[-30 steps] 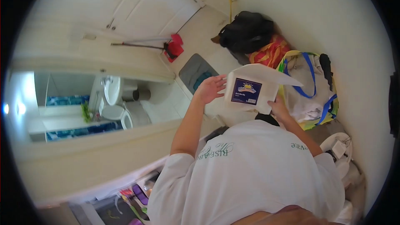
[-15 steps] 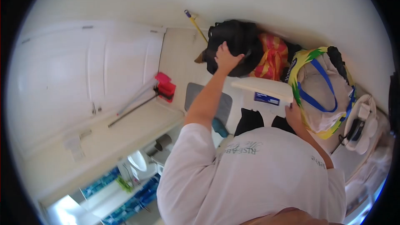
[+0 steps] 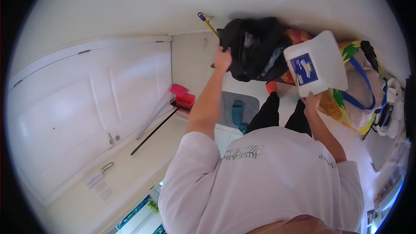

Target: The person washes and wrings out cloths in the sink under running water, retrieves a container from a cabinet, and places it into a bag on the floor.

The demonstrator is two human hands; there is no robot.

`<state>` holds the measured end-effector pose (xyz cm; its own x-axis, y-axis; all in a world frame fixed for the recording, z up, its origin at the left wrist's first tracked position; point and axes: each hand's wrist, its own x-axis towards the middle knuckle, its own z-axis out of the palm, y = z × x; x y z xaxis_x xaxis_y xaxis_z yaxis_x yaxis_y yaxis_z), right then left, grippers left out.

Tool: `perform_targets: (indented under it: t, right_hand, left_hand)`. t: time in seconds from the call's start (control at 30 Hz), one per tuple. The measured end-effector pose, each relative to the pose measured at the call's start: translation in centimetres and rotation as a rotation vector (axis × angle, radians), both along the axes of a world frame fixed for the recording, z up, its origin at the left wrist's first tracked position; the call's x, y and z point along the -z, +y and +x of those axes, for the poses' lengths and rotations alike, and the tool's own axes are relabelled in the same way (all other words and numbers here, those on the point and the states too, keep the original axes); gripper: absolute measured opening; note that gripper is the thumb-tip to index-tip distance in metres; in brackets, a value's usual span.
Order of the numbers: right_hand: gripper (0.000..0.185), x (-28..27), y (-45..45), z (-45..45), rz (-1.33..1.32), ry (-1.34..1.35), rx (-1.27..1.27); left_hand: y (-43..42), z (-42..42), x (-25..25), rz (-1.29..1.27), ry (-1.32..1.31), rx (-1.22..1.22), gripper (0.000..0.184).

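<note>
My left hand (image 3: pixel 223 58) grips the near edge of a black bag (image 3: pixel 255 47), whose top is spread apart, with clear plastic showing inside. In my right hand (image 3: pixel 311 102) is the lower edge of a white plastic container (image 3: pixel 331 63) with a dark blue label (image 3: pixel 306 68). The container is tilted in front of a red and orange bag (image 3: pixel 299 36) and the large yellow-green bag (image 3: pixel 364 65) with blue handles.
A yellow pole (image 3: pixel 210 27) leans by the black bag. On the left are a white door (image 3: pixel 65 112), a red dustpan (image 3: pixel 185 100) and a black stick (image 3: pixel 154 136). Blue-green slippers (image 3: pixel 237 112) lie on a grey mat (image 3: pixel 251 102). A white appliance (image 3: pixel 392 104) stands at right.
The view has turned toward the door and bags. My left hand has left the container's side and taken hold of the black bag, which has opened wider. The container has moved right in my right hand.
</note>
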<state>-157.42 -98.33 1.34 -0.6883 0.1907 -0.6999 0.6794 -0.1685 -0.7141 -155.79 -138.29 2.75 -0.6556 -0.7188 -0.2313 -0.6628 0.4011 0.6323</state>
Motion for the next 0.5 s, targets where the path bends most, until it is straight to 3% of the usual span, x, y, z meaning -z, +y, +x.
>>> perform_targets:
  t: [0.13, 0.2, 0.27, 0.4, 0.47, 0.5]
  right_hand:
    - [0.049, 2.5, -4.9, -2.6, -0.048, 0.024, 0.191]
    - [0.046, 6.9, -5.2, -4.0, -0.163, 0.035, 0.165]
    - [0.042, 9.0, -4.5, -5.7, -0.189, -0.121, 0.043]
    - [0.023, 11.4, -4.0, -6.1, -0.120, -0.324, -0.043]
    - [0.023, 5.3, -7.4, -3.8, -0.018, -0.384, -0.094]
    - [0.023, 2.1, -9.8, -2.4, 0.032, -0.414, -0.119]
  left_hand:
    - [-4.7, 3.4, -1.4, 0.064, -0.015, -0.106, 0.047]
    - [-5.4, 4.3, 0.1, 0.157, 0.078, -0.081, 0.046]
    - [-5.9, 4.9, 1.4, 0.246, 0.180, -0.068, 0.045]
    - [-2.9, 3.9, -2.0, 0.277, 0.133, -0.072, 0.044]
    - [-1.8, 3.5, -3.0, 0.235, 0.168, -0.090, 0.041]
    - [-3.2, 3.9, -0.1, 0.217, 0.140, -0.067, 0.043]
